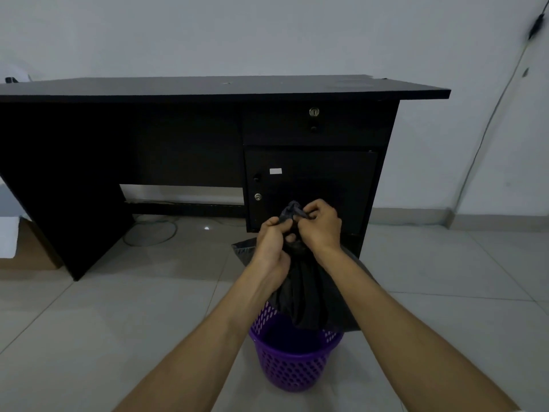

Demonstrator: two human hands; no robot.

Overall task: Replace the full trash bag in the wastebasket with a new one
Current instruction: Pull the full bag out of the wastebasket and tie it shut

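Observation:
A purple perforated wastebasket (292,370) stands on the tiled floor just in front of me. A full black trash bag (303,292) rises out of it, its neck gathered above the rim. My left hand (271,245) grips the bunched neck from the left. My right hand (322,226) pinches the twisted top of the bag from the right, the two hands touching. A flat dark grey sheet, perhaps another bag (243,248), lies on the floor behind the basket, mostly hidden by my arms.
A black desk (225,90) with a locked drawer and a cabinet door (310,188) stands against the wall straight ahead. A cardboard box (32,251) sits at the left. Cables lie under the desk (151,230) and one runs up the right wall (487,126).

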